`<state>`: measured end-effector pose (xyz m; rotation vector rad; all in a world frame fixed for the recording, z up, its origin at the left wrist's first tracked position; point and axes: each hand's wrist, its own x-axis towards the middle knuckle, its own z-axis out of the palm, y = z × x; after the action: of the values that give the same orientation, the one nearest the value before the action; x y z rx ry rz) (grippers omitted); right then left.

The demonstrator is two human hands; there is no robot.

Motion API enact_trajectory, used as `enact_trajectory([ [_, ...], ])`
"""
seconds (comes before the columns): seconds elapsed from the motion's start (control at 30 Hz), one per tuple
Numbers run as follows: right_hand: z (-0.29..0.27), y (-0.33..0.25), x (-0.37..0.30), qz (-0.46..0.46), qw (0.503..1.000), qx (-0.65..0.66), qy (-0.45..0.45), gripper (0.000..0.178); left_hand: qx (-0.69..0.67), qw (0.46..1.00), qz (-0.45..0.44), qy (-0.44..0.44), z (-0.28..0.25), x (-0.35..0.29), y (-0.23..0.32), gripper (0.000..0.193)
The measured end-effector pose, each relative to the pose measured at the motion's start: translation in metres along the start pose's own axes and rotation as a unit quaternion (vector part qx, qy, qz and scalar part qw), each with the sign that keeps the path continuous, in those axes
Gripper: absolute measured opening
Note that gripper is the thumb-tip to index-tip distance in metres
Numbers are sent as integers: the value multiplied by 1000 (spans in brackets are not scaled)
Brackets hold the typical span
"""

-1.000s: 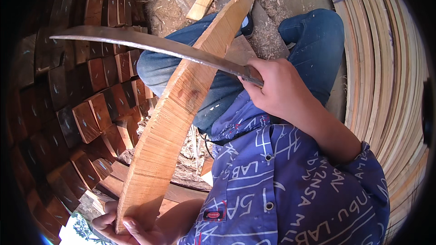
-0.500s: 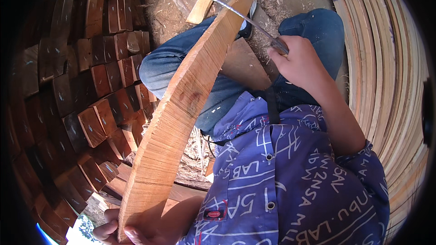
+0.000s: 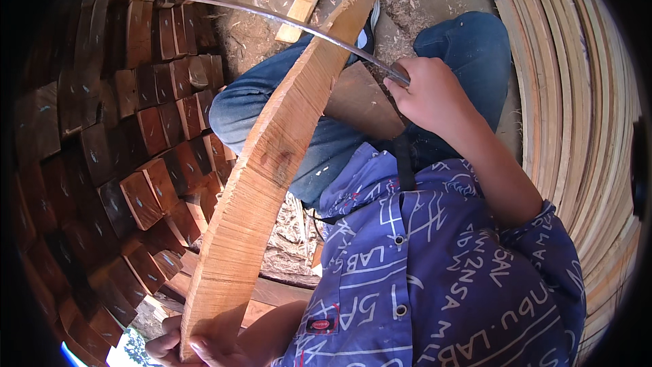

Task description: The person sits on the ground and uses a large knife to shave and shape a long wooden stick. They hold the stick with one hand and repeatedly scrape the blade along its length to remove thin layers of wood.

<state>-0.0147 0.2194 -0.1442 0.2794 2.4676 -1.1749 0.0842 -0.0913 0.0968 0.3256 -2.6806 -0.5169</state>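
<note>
A long wooden plank (image 3: 261, 163), bare and cut rough along its edge, slants from the lower left up to the top middle, passing over my left leg. At its lower end my left hand (image 3: 204, 351) is closed round the wood, thumb on the face toward me. My right hand (image 3: 428, 95) is closed on the dark handle of a machete (image 3: 299, 25), whose long thin blade shows almost edge-on. That blade crosses over the upper part of the plank, tip to the left. Whether it touches the wood I cannot tell.
Stacked dark wooden blocks (image 3: 146, 197) rise along the left. Long pale boards (image 3: 557, 95), some with purple marks, stand at the right. Between my legs (image 3: 468, 47) lies a flat brown piece (image 3: 363, 98). Another pale offcut (image 3: 309, 0) and shavings lie on the ground ahead.
The machete has come lower and its tip now shows at the upper left. My right hand has shifted slightly left and down. The left hand keeps its hold on the plank.
</note>
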Motion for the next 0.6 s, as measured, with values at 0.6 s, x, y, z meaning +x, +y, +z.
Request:
enact_trajectory([
  [0.6,6,27,24,48,998,-41,17,23,-28,1000,-1,0,-3,-2,2,44],
])
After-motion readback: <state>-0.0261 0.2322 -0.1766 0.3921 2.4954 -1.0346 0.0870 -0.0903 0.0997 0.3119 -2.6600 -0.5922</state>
